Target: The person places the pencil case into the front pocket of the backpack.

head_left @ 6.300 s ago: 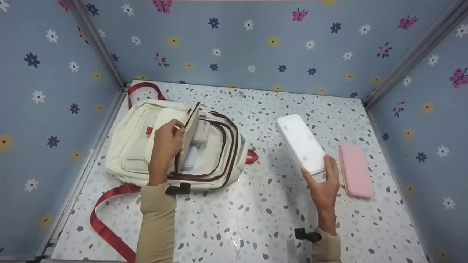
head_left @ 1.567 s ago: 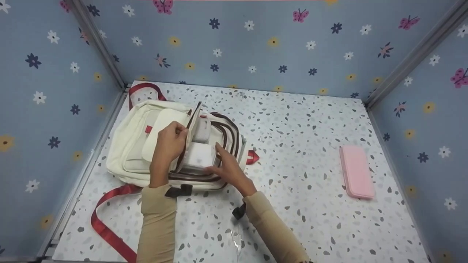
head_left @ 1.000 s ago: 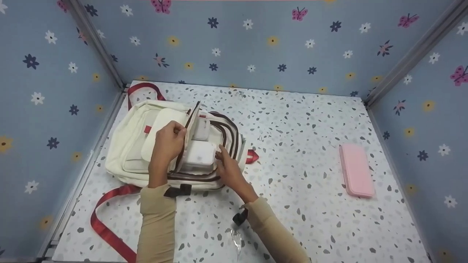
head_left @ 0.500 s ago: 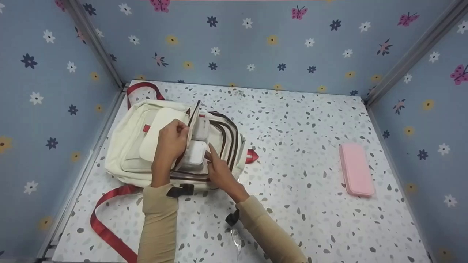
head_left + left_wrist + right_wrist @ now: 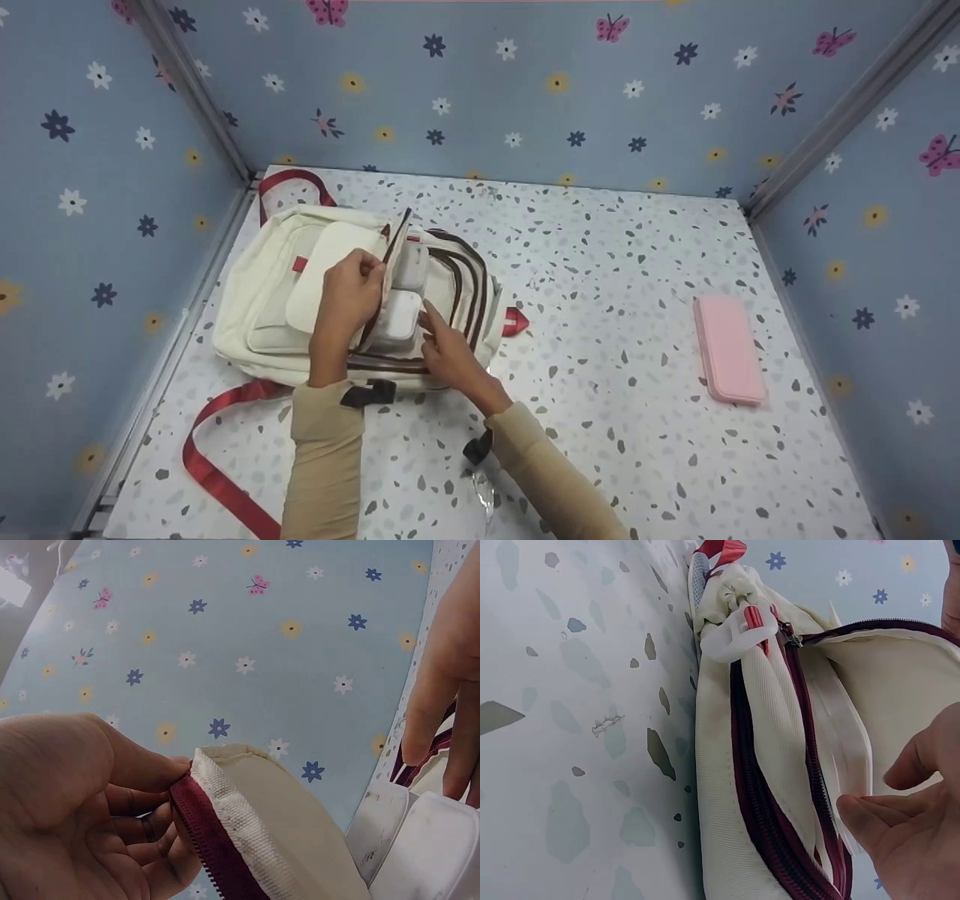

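— Left side? 
— Cream backpack (image 5: 300, 300) flat on the bench (image 5: 600, 420). Left hand (image 5: 346, 300) pinches its zipper flap (image 5: 255, 817), lifted.
— Right hand (image 5: 446, 352)? 
— Fingers (image 5: 429, 319) straight, pressing white case (image 5: 400, 319) inside. Pink case (image 5: 727, 349) well apart.

Tan sleeves (image 5: 324, 457), black wrist straps (image 5: 369, 392)
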A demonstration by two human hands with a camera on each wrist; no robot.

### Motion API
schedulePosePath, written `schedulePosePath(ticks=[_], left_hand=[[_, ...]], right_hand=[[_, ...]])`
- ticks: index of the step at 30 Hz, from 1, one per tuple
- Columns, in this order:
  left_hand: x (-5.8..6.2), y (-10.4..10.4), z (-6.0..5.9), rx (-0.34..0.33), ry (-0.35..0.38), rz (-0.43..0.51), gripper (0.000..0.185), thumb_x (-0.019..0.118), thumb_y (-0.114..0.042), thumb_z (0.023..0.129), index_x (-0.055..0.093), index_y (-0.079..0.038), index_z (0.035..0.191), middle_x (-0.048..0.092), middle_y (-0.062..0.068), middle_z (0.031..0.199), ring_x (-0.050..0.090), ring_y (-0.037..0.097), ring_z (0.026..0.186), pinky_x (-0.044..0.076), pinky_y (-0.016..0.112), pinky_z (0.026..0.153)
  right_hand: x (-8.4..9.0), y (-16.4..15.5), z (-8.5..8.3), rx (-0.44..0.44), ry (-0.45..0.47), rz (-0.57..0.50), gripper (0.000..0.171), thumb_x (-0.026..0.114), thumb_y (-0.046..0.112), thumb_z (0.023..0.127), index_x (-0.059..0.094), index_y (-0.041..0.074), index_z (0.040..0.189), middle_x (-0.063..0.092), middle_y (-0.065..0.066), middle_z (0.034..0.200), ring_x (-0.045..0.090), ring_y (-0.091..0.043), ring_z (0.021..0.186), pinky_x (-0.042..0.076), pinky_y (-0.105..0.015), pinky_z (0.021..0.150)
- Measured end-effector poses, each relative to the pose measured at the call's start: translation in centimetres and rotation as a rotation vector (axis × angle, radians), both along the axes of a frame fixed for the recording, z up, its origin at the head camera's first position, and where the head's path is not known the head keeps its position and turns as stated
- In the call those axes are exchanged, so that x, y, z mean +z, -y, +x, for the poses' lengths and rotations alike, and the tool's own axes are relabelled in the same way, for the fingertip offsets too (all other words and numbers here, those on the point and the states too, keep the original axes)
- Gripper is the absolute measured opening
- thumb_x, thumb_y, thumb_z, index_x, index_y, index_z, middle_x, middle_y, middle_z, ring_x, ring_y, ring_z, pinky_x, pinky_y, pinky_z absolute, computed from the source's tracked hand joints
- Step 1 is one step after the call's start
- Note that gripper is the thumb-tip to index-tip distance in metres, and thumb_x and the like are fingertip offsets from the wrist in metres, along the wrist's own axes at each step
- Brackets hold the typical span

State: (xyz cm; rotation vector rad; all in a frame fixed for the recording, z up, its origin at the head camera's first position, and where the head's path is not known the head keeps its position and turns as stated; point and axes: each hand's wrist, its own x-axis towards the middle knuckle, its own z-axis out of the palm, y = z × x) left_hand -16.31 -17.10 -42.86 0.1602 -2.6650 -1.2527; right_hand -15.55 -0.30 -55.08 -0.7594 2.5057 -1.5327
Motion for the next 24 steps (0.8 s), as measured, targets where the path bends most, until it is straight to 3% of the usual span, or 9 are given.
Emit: schedulePosePath(ticks=[5,12,18,24], left_hand=[[0.0,0.1,0.1,-0.001,0.008,0.005,0.018,0.053,-0.015,0.096,0.060,0.001,0.098,0.063,0.017,0.088,0.059,0.030,0.084,0.044,0.040,0.078],[-0.1,0.4,0.1,0.000,0.012,0.010,0.018,0.053,-0.015,0.096,0.060,0.001,0.097,0.064,0.017,0.089,0.059,0.029,0.084,0.045,0.040,0.079],[-0.1,0.5,0.1,-0.006,0.008,0.018,0.017,0.053,-0.015,0.096,0.060,0.001,0.097,0.063,0.016,0.088,0.059,0.029,0.083,0.044,0.038,0.078],[-0.1,0.5,0.2,-0.004,0.019,0.015,0.017,0.053,-0.015,0.096,0.059,0.001,0.097,0.063,0.016,0.089,0.058,0.028,0.084,0.043,0.038,0.078]], right_hand=[[0.5,-0.5,0.1,-0.026,0.051,-0.037,0.061,0.042,-0.005,0.088,0.027,-0.001,0.147,0.048,-0.022,0.141,0.050,-0.028,0.129,0.043,-0.030,0.102],[0.9,-1.2,-0.1,-0.061,-0.007,-0.094,0.050,0.048,0.003,0.093,0.037,-0.002,0.142,0.053,-0.022,0.133,0.054,-0.029,0.124,0.046,-0.032,0.099],[1.4,-1.9,0.0,-0.066,0.001,-0.171,0.055,0.061,0.011,0.093,0.039,-0.004,0.140,0.052,-0.022,0.134,0.051,-0.036,0.124,0.045,-0.038,0.101],[4.5,-2.8,0.9,-0.101,-0.013,-0.190,0.051,0.062,0.005,0.091,0.042,-0.009,0.135,0.054,-0.027,0.128,0.054,-0.040,0.118,0.045,-0.046,0.099]])
